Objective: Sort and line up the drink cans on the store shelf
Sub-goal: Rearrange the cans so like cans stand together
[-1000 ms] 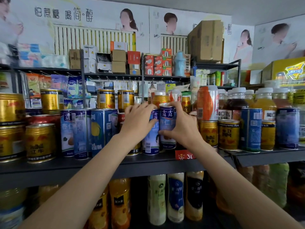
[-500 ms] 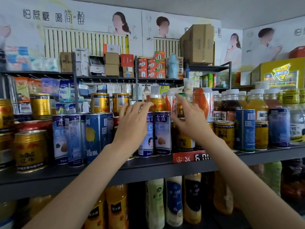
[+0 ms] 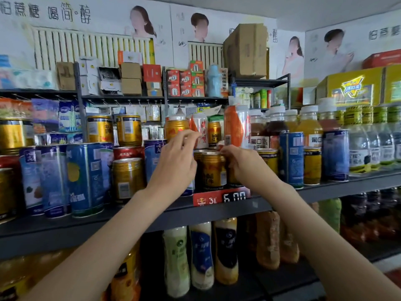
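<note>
At the frame's centre a gold can stands upright at the front edge of the shelf, just above a red price tag. The left hand lies against its left side, fingers loosely bent and raised past the rim; whether it grips is unclear. The right hand curls round the can's right side near the top. The hands are apart, with the can between them. Tall blue cans stand at centre left.

A small shop — shelf crowded with drink cans, price tag in front.
</note>
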`<control>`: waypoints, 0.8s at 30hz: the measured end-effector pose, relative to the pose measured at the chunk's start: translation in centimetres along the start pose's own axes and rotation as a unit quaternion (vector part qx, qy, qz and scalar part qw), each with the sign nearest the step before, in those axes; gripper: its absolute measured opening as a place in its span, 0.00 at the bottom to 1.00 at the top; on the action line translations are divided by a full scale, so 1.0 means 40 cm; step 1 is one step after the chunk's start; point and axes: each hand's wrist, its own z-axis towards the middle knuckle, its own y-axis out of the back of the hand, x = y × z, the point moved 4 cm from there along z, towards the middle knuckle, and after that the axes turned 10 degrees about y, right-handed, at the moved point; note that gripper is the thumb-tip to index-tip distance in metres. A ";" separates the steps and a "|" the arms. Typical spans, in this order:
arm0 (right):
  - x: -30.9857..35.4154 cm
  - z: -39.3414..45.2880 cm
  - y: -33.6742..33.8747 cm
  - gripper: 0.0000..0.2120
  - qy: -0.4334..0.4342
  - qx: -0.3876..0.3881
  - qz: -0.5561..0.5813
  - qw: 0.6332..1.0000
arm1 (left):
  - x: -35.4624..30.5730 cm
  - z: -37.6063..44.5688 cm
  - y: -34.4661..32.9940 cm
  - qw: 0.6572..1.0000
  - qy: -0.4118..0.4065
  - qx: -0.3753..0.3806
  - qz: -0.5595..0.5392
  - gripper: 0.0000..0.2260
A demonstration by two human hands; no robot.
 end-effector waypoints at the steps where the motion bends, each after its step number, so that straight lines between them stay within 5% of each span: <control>1: -0.011 -0.005 0.018 0.23 0.007 -0.017 0.004 1.000 | -0.019 0.010 -0.011 1.000 0.004 -0.004 -0.015 0.22; 6: -0.177 -0.044 0.226 0.12 -0.047 -0.213 -0.025 0.976 | -0.128 0.050 -0.096 0.996 0.034 -0.028 -0.073 0.20; 9: -0.308 -0.052 0.269 0.18 -0.118 -0.143 -0.057 0.981 | -0.213 0.070 -0.158 0.997 0.027 -0.033 -0.064 0.20; 13: -0.365 -0.052 0.188 0.30 -0.076 0.020 -0.055 0.995 | -0.305 0.084 -0.221 0.997 0.031 -0.019 -0.061 0.20; 16: -0.384 -0.052 0.165 0.29 -0.043 -0.005 -0.065 0.997 | -0.328 0.085 -0.243 0.998 0.040 -0.010 -0.057 0.19; 20: -0.395 -0.069 0.195 0.32 -0.001 -0.048 0.086 0.995 | -0.336 0.079 -0.250 0.975 0.119 0.071 -0.172 0.19; 24: -0.405 -0.086 0.255 0.30 0.008 -0.024 0.423 0.906 | -0.364 0.054 -0.275 0.863 0.208 0.250 -0.387 0.20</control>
